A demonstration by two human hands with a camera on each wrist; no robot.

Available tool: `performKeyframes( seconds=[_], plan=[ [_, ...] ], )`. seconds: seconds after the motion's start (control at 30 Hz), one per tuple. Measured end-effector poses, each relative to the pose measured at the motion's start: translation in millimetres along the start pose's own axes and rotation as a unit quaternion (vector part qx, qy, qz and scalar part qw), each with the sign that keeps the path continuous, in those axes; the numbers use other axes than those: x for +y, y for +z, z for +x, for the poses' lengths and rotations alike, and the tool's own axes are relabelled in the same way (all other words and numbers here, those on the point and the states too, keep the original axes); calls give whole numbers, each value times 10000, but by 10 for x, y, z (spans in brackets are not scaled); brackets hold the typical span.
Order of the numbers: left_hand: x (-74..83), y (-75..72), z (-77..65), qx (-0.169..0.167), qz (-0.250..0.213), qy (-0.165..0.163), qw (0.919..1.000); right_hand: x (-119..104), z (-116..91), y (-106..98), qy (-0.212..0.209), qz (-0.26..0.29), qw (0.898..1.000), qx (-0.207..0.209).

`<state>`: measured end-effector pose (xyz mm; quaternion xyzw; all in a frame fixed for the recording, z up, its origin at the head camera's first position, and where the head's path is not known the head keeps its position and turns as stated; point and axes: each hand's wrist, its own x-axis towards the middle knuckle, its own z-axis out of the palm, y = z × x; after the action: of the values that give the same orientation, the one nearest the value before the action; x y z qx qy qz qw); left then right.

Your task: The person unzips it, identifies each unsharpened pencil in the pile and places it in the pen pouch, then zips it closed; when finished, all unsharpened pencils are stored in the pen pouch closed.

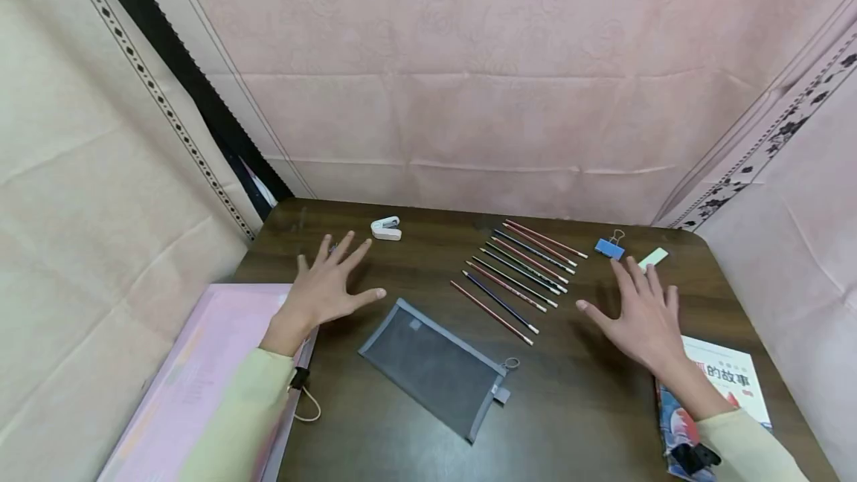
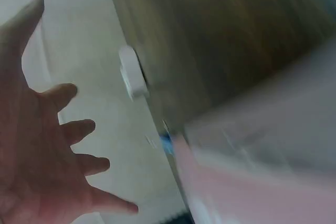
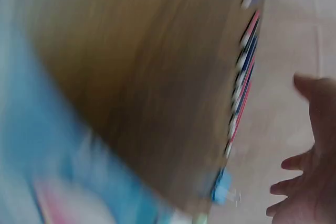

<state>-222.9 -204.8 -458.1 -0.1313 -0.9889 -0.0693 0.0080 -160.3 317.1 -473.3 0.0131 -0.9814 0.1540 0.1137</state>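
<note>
My left hand (image 1: 326, 290) hovers with spread fingers above the table's left side, touching nothing. Just past its fingertips lies a small white stapler (image 1: 386, 228). A small blue object (image 2: 167, 144), partly blurred, shows near the table edge in the left wrist view. My right hand (image 1: 644, 322), its fingers also spread, is held over the right side. Near its fingertips are a blue binder clip (image 1: 609, 248) and a pale green strip-like piece (image 1: 652, 258), partly covered. Between the hands, several pencils (image 1: 515, 274) lie in a slanted row, with a grey mesh zip pouch (image 1: 435, 370) in front of them.
A large pink-purple folder or book (image 1: 201, 363) lies at the left under the left forearm. A picture book (image 1: 726, 374) lies at the right beneath the right forearm. Pale cloth (image 1: 469, 117) hangs behind the dark wooden table (image 1: 569, 422) and at both sides.
</note>
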Motion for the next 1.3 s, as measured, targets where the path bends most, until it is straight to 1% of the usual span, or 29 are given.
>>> performKeyframes(
  seconds=[0.1, 0.17, 0.23, 0.3, 0.37, 0.47, 0.53, 0.57, 0.6, 0.63, 0.7, 0.8, 0.9, 0.97, 1.03, 1.17, 1.3],
  plan=[
    [223, -20, 19, 110, -150, 508, 9985, -187, -80, 39, -170, 630, 9979, 18],
    [399, -33, 31, 156, -304, 879, 9955, -316, -163, 80, -169, 1074, 9940, -156],
    [580, -32, 33, 173, -475, 1159, 9920, -445, -258, 130, -60, 1456, 9882, -478],
    [760, -18, 32, 144, -627, 1349, 9888, -569, -348, 170, 142, 1847, 9781, -952],
    [944, 10, 47, 23, -815, 1494, 9854, -676, -425, 193, 452, 2274, 9618, -1457],
    [1208, 80, 74, -242, -1035, 1747, 9789, -811, -521, 204, 924, 2872, 9263, -2258],
    [1376, 133, 85, -473, -1211, 1955, 9720, -885, -573, 213, 1080, 3082, 9068, -2665],
    [1454, 160, 88, -582, -1297, 2059, 9682, -917, -596, 223, 1107, 3125, 8998, -2838],
    [1529, 188, 89, -689, -1369, 2155, 9644, -949, -614, 236, 1064, 3117, 8962, -2971],
    [1601, 213, 89, -801, -1443, 2239, 9605, -977, -628, 251, 994, 3085, 8950, -3066],
    [1732, 265, 86, -1011, -1517, 2409, 9533, -1025, -641, 288, 916, 2988, 8958, -3161],
    [1906, 330, 83, -1212, -1437, 2643, 9459, -1071, -645, 327, 894, 2883, 8990, -3172],
    [2039, 377, 81, -1379, -1284, 2808, 9411, -1083, -638, 342, 903, 2871, 8995, -3166],
    [2101, 402, 78, -1448, -1203, 2839, 9402, -1081, -636, 347, 902, 2903, 8987, -3159],
    [2143, 426, 75, -1487, -1162, 2799, 9413, -1082, -635, 347, 894, 2942, 8979, -3149],
    [2186, 478, 74, -1402, -1125, 2772, 9438, -1085, -632, 351, 906, 3006, 8965, -3127],
    [2195, 527, 71, -1342, -1273, 2749, 9435, -1084, -632, 350, 913, 3015, 8950, -3157]
  ],
)
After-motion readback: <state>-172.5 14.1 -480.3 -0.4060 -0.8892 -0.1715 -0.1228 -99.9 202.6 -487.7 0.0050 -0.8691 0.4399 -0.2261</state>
